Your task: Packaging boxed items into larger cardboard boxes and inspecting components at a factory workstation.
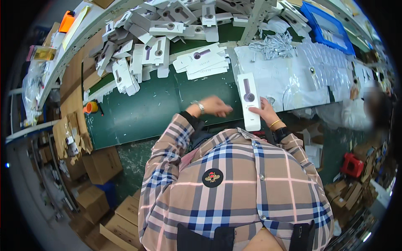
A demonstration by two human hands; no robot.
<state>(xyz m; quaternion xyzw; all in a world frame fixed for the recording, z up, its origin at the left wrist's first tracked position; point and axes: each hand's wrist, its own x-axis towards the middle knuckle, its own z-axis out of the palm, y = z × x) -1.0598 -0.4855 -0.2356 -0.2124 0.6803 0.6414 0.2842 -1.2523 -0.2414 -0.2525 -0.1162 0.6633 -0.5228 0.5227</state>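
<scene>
Upright in my right hand (268, 113) is a slim white carton (248, 100), printed with a purple long-handled device with a round head. My thumb lies across its front, and the other fingers go behind it, hidden. My left hand (215, 106) hovers over the green tabletop (159, 113), left of the carton and apart from it. Its fingers are curled and pressed together, slightly blurred; anything between them is too small to make out. Flat white cartons (203, 60) lie stacked beyond the left hand.
Many white cartons (157, 50) are heaped at the back. Metal parts (274, 46) and clear plastic sleeves (305, 79) cover the right side. Beyond are a blue tray (328, 31) and a metal post (253, 23). Tape (90, 107) sits left. Another person (356, 111) is at far right.
</scene>
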